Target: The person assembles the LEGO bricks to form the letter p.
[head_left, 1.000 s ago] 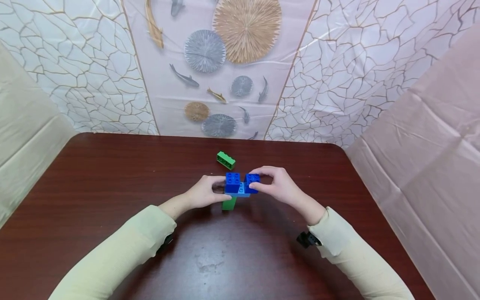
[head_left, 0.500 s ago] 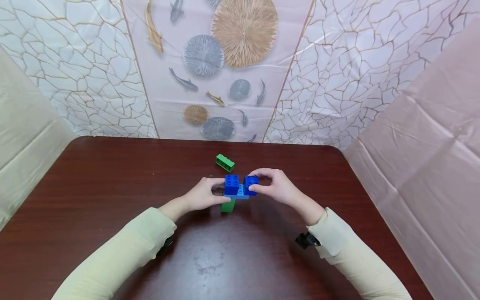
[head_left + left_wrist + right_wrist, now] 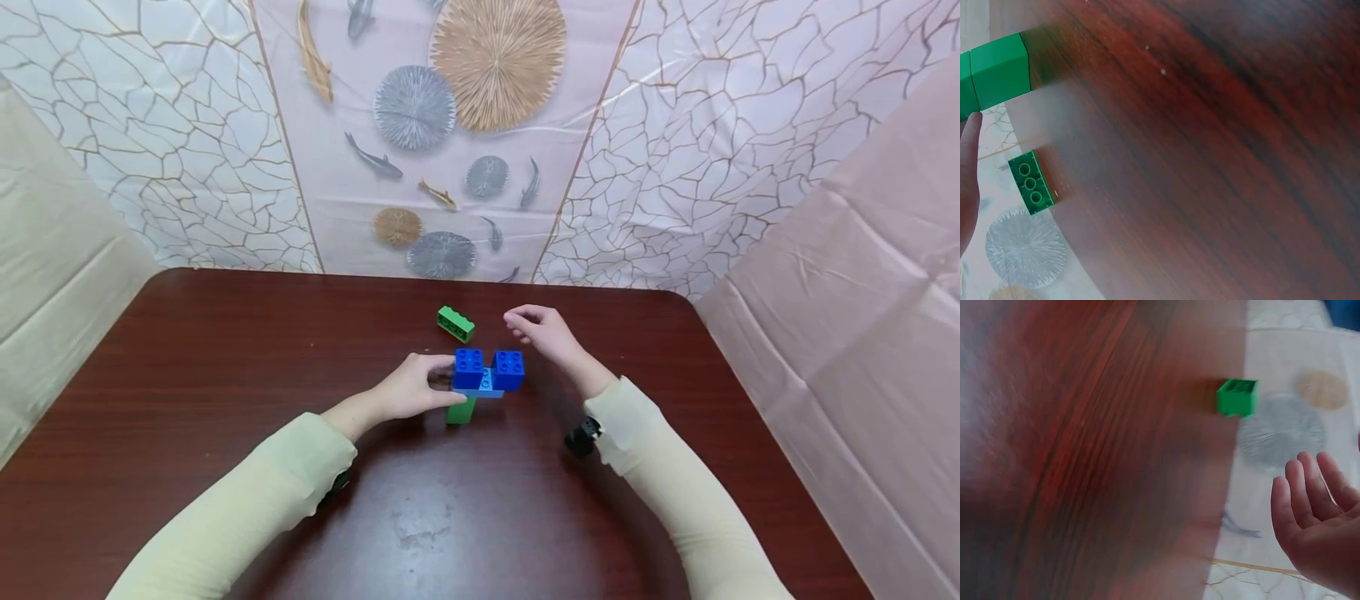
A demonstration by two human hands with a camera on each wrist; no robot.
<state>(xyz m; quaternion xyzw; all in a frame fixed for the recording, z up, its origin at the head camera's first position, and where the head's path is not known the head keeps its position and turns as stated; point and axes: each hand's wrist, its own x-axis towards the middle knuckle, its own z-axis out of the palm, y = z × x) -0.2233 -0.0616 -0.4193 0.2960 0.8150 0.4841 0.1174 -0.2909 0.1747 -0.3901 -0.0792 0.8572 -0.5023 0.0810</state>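
Observation:
A toy-brick tower stands in the middle of the table in the head view. Its green lower part [image 3: 461, 412] carries a light blue brick [image 3: 486, 383]. On top, one dark blue brick [image 3: 468, 368] is at the left and a second dark blue brick [image 3: 508, 372] at the right, with a gap between them. My left hand [image 3: 408, 387] grips the tower's left side between thumb and fingers. Beyond the tower to the right, my right hand [image 3: 547, 329] is raised and holds nothing, its fingers loosely bent. A loose green brick [image 3: 456, 324] lies behind the tower, hollow underside showing.
The dark red-brown wooden table [image 3: 225, 367] has a rounded back edge close to a patterned wall covering [image 3: 420, 200]. A pale cloth [image 3: 847, 300] hangs along the right side. Black wrist gear [image 3: 582, 437] sits at my right cuff.
My right hand has let go of the right dark blue brick and moved back, away from the tower. The brick stays on the light blue one. My left hand keeps its grip.

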